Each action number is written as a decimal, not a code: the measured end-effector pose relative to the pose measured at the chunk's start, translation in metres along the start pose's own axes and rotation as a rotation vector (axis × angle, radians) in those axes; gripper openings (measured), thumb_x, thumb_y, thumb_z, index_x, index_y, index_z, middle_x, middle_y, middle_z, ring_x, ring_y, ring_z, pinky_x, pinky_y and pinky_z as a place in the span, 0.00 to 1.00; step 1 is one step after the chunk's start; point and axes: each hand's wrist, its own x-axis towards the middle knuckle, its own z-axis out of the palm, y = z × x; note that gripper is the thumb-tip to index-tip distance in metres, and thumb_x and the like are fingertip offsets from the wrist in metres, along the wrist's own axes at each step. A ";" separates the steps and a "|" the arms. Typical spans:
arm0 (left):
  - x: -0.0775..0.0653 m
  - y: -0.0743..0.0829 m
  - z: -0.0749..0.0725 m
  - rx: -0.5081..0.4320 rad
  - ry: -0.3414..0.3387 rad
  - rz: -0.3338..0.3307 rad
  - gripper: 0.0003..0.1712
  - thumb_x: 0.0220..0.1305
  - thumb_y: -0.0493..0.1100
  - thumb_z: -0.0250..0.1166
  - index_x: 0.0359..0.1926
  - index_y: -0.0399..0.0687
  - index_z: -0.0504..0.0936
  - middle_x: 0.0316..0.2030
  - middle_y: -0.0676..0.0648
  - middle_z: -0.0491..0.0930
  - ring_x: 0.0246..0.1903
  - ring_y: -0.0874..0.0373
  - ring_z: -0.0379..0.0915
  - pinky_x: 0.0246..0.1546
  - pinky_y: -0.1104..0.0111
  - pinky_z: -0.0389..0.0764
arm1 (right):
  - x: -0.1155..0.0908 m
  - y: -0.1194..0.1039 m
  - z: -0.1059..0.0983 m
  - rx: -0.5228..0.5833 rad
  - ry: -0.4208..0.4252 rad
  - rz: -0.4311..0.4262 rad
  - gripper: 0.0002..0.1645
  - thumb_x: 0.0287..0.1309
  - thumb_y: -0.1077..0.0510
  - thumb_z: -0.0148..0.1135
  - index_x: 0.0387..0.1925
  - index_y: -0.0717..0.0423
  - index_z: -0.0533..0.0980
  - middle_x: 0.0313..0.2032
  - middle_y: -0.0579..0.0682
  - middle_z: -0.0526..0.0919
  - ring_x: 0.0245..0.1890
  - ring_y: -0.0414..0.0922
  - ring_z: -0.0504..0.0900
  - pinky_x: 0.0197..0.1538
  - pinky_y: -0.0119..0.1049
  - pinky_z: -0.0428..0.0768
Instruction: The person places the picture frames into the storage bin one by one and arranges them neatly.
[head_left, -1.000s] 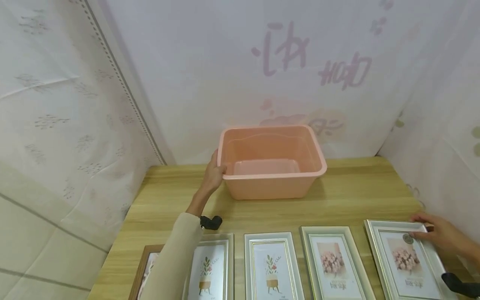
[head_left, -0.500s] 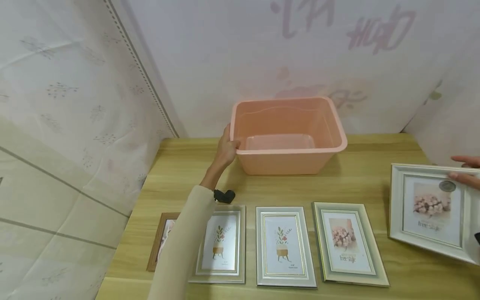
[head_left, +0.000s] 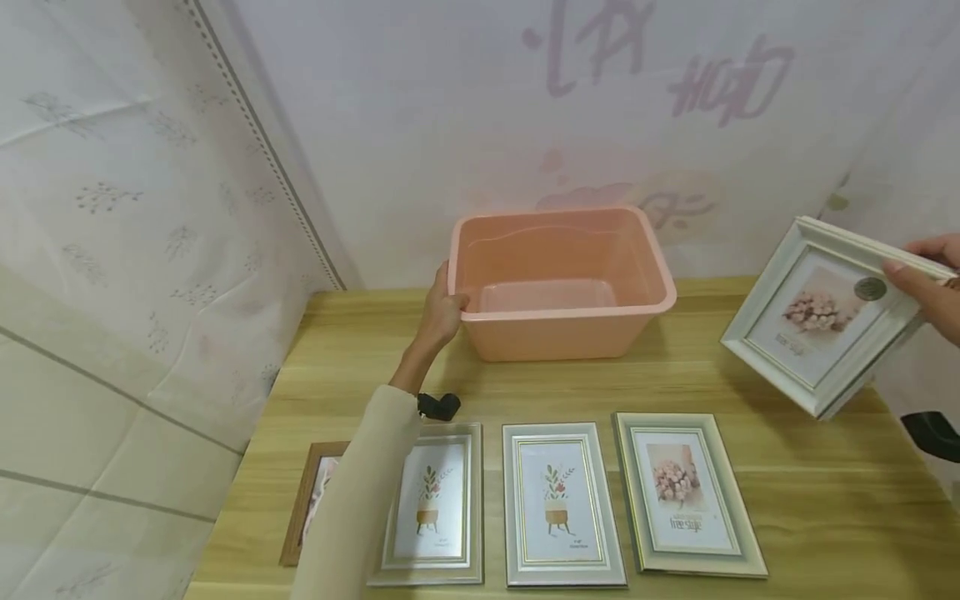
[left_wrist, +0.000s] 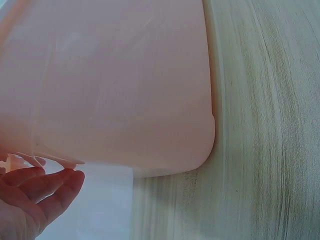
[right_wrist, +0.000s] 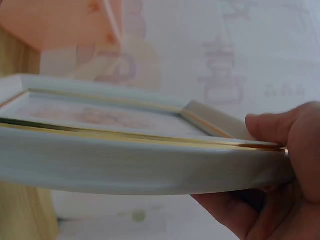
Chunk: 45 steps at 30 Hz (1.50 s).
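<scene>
Gripping one upper corner of a pale silver picture frame [head_left: 813, 321], the right hand [head_left: 932, 287] sets its thumb on the front, next to a round grey sticker [head_left: 870, 289], with its fingers curled behind. The frame reaches out leftward from this hand, tilted, over the right part of the worktop [head_left: 517, 390] and apart from the pink tub [head_left: 551, 340]. The left hand [head_left: 441, 312] clasps the tub's left rim, thumb over the edge and fingers outside, just beneath the lip. Nearer the person, two flowerpot-print frames [head_left: 564, 504] and a pink-bouquet frame [head_left: 690, 496] lie flat in a row; the left sleeve [head_left: 360, 492] partly covers a brown frame [head_left: 298, 512] at the row's left end.
</scene>
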 end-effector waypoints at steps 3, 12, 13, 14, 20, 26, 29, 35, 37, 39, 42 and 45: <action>0.000 0.000 0.000 0.009 0.007 -0.004 0.49 0.51 0.32 0.50 0.78 0.50 0.51 0.65 0.37 0.67 0.54 0.45 0.66 0.57 0.52 0.68 | 0.005 -0.025 0.002 0.021 -0.024 -0.026 0.25 0.70 0.56 0.51 0.65 0.33 0.68 0.32 0.26 0.73 0.20 0.13 0.63 0.16 0.16 0.66; 0.003 0.000 -0.001 -0.006 0.020 0.005 0.47 0.53 0.32 0.50 0.77 0.47 0.51 0.66 0.33 0.66 0.58 0.41 0.65 0.62 0.50 0.66 | 0.021 -0.073 0.013 0.212 0.165 0.015 0.23 0.72 0.57 0.48 0.64 0.40 0.74 0.64 0.53 0.73 0.37 0.25 0.79 0.26 0.13 0.72; 0.003 0.000 0.000 -0.011 0.020 0.007 0.47 0.54 0.32 0.50 0.77 0.47 0.52 0.66 0.33 0.66 0.59 0.40 0.66 0.62 0.50 0.66 | 0.026 -0.073 0.014 0.272 0.183 -0.011 0.23 0.71 0.56 0.49 0.63 0.41 0.75 0.64 0.54 0.73 0.40 0.27 0.80 0.27 0.13 0.72; 0.004 0.000 0.001 -0.015 0.020 0.008 0.46 0.54 0.32 0.50 0.77 0.46 0.52 0.66 0.33 0.67 0.59 0.40 0.66 0.62 0.50 0.67 | 0.029 -0.078 0.015 0.286 0.206 -0.007 0.22 0.71 0.56 0.49 0.63 0.40 0.76 0.63 0.53 0.74 0.43 0.30 0.81 0.28 0.13 0.72; 0.004 -0.002 0.003 -0.063 0.016 -0.001 0.47 0.53 0.30 0.50 0.77 0.44 0.51 0.66 0.32 0.65 0.61 0.38 0.65 0.63 0.49 0.65 | 0.034 -0.119 0.025 0.401 0.283 0.086 0.22 0.70 0.57 0.51 0.61 0.37 0.76 0.64 0.49 0.73 0.54 0.40 0.78 0.35 0.14 0.74; 0.005 -0.002 0.004 -0.080 0.029 -0.014 0.49 0.54 0.31 0.50 0.78 0.41 0.46 0.71 0.32 0.60 0.66 0.36 0.61 0.68 0.50 0.62 | 0.037 -0.148 0.044 0.840 0.397 -0.033 0.18 0.62 0.68 0.57 0.52 0.58 0.83 0.53 0.55 0.79 0.53 0.48 0.79 0.40 0.23 0.79; 0.004 -0.003 0.003 -0.084 0.029 -0.029 0.49 0.54 0.31 0.50 0.78 0.42 0.45 0.72 0.34 0.59 0.66 0.39 0.61 0.69 0.52 0.61 | 0.038 -0.154 0.058 0.868 0.396 -0.082 0.18 0.60 0.68 0.58 0.51 0.61 0.83 0.55 0.59 0.80 0.52 0.48 0.80 0.46 0.27 0.80; 0.003 -0.004 0.003 -0.098 0.051 -0.024 0.46 0.54 0.30 0.49 0.77 0.43 0.53 0.65 0.31 0.67 0.60 0.38 0.66 0.64 0.50 0.66 | 0.042 -0.160 0.087 0.722 0.331 -0.107 0.20 0.63 0.64 0.56 0.55 0.56 0.80 0.60 0.56 0.78 0.56 0.43 0.80 0.54 0.31 0.77; 0.003 -0.004 0.004 -0.105 0.062 -0.020 0.46 0.52 0.29 0.49 0.76 0.44 0.55 0.64 0.30 0.69 0.59 0.36 0.67 0.62 0.49 0.67 | 0.044 -0.160 0.098 0.629 0.307 -0.136 0.21 0.65 0.62 0.55 0.58 0.55 0.78 0.61 0.54 0.77 0.59 0.42 0.78 0.55 0.30 0.77; 0.003 -0.003 0.005 -0.111 0.069 -0.021 0.46 0.52 0.29 0.49 0.76 0.44 0.57 0.63 0.30 0.70 0.58 0.36 0.67 0.61 0.50 0.68 | 0.045 -0.158 0.111 0.527 0.284 -0.173 0.21 0.66 0.60 0.54 0.59 0.54 0.77 0.62 0.53 0.77 0.60 0.40 0.77 0.53 0.28 0.77; 0.003 -0.002 0.005 -0.130 0.068 -0.024 0.46 0.51 0.27 0.49 0.76 0.42 0.56 0.63 0.29 0.69 0.58 0.35 0.66 0.60 0.50 0.69 | 0.046 -0.153 0.130 0.419 0.250 -0.229 0.21 0.68 0.58 0.54 0.60 0.53 0.76 0.61 0.52 0.77 0.60 0.39 0.76 0.48 0.22 0.78; 0.002 0.004 0.003 -0.126 0.059 -0.031 0.46 0.51 0.26 0.48 0.76 0.39 0.56 0.64 0.29 0.69 0.57 0.37 0.66 0.61 0.50 0.69 | 0.044 -0.148 0.145 0.356 0.225 -0.250 0.20 0.69 0.58 0.53 0.60 0.51 0.77 0.60 0.52 0.78 0.56 0.39 0.78 0.40 0.17 0.77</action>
